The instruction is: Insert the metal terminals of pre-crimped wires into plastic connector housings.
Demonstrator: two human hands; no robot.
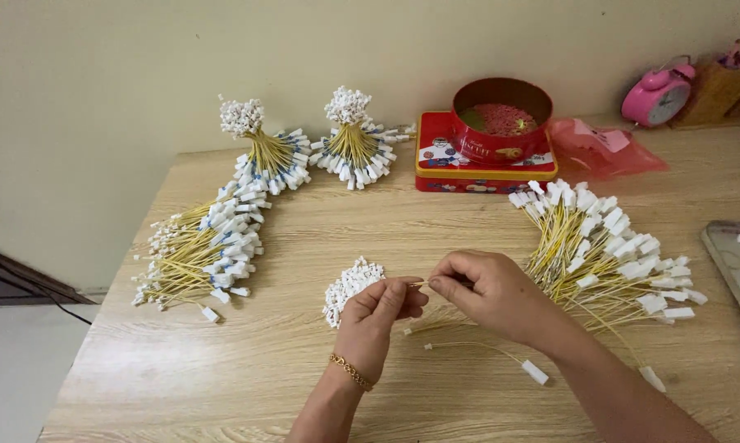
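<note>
My left hand (376, 316), with a gold bracelet on the wrist, pinches a small white plug against the tip of a thin yellow cable (420, 284). My right hand (489, 291) grips the same cable just to the right. Both meet over the middle of the wooden table (222, 377). A small heap of loose white plugs (347, 285) lies just left of my left hand. One finished yellow cable with a white tag (534, 372) lies below my right hand. A big loose pile of yellow cables with white tags (604, 250) spreads out to the right.
Bundled yellow cables lie at the left (202, 250), and two tied bundles stand at the back (259, 152) (352, 143). A round red tin (501, 119) sits on a flat red tin lid. A pink bag (604, 148), a pink alarm clock (655, 97) and a grey tray (735, 262) are at the right.
</note>
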